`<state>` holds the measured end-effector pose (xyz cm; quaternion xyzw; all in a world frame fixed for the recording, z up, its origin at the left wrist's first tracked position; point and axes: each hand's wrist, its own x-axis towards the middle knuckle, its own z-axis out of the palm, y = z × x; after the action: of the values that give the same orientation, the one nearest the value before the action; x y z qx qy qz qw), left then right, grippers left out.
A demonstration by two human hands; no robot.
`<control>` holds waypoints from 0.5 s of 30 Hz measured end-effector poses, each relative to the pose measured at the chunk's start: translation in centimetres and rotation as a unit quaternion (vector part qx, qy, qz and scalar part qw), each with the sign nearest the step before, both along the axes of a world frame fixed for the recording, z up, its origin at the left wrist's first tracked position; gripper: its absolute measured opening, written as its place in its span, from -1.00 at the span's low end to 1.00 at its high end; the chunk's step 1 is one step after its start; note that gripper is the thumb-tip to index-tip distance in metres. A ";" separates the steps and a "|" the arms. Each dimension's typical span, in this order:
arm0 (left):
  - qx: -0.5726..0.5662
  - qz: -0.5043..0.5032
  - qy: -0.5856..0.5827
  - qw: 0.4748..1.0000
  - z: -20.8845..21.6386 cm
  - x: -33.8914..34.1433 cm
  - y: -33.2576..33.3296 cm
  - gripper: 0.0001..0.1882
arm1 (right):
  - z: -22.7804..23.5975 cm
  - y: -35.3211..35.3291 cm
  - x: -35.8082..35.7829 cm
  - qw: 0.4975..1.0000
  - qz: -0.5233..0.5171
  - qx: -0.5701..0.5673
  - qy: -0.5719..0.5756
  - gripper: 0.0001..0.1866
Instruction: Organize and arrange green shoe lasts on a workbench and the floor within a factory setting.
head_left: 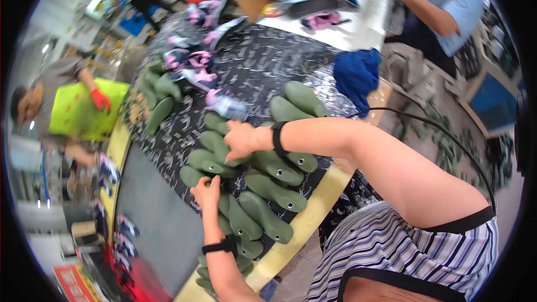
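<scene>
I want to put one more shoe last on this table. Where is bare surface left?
Free: the dark patterned table top between the pink shoe uppers and the blue cloth. Crowded: the near edge, where green shoe lasts lie packed under the left hand and right hand.

Patterned round table (263,67), green shoe lasts (268,190), blue cloth (357,75)

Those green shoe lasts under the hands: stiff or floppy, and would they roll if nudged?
The green shoe lasts look moulded and solid, so probably stiff and fairly heavy for their size. Their rounded sides suggest they could rock or slide when pushed. The right hand and left hand rest on the packed pile, which likely limits rolling.
</scene>
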<state>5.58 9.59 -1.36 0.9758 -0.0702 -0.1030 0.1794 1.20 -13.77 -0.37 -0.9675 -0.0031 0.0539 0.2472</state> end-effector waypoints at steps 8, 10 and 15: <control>-0.147 -0.109 -0.005 0.983 -3.2 1.3 3.9 -0.70 | 2.2 -3.3 -9.0 0.969 0.010 0.212 -0.123 -0.68; -0.157 -0.112 0.031 0.981 -3.3 0.4 2.7 -0.65 | 3.0 -6.3 -16.5 0.936 -0.059 0.270 -0.217 -0.77; 0.004 -0.200 -0.178 0.963 4.9 -4.2 -0.6 -0.46 | 1.6 -6.4 -38.4 0.930 -0.219 0.253 -0.153 -0.81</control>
<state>1.34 8.99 3.55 0.9453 -0.2940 0.0388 0.1359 -37.22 -20.14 1.25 -0.8461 0.1576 -0.1530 0.4856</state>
